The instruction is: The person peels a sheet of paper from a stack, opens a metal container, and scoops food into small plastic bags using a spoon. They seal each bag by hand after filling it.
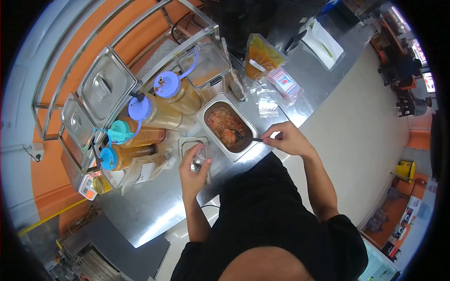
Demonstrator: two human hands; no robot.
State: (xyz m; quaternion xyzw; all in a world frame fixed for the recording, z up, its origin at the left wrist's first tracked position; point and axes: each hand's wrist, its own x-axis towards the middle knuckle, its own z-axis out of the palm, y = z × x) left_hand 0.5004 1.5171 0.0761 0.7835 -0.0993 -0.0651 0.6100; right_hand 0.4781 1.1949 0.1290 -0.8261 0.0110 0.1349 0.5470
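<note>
My right hand (289,138) pinches the handle of a dark spoon (251,139). The spoon's bowl rests in a reddish, shredded-looking food (220,119) inside a deep steel pan (253,130). In my left hand (192,171) is a small clear plastic cup (201,153), its fingers curled around the side. Beneath that hand sits a smaller steel container (185,141), partly covered by the hand. Both hands are over the steel counter, the left one to the left of the deep pan and the right one at its right edge.
Capped squeeze bottles (147,112) with blue and purple lids line the left, beside lidded steel pans (105,84). A bag of yellow-orange sauce (262,56), a pink-and-white packet (285,83) and white paper (323,44) lie toward the back right of the steel counter (159,206).
</note>
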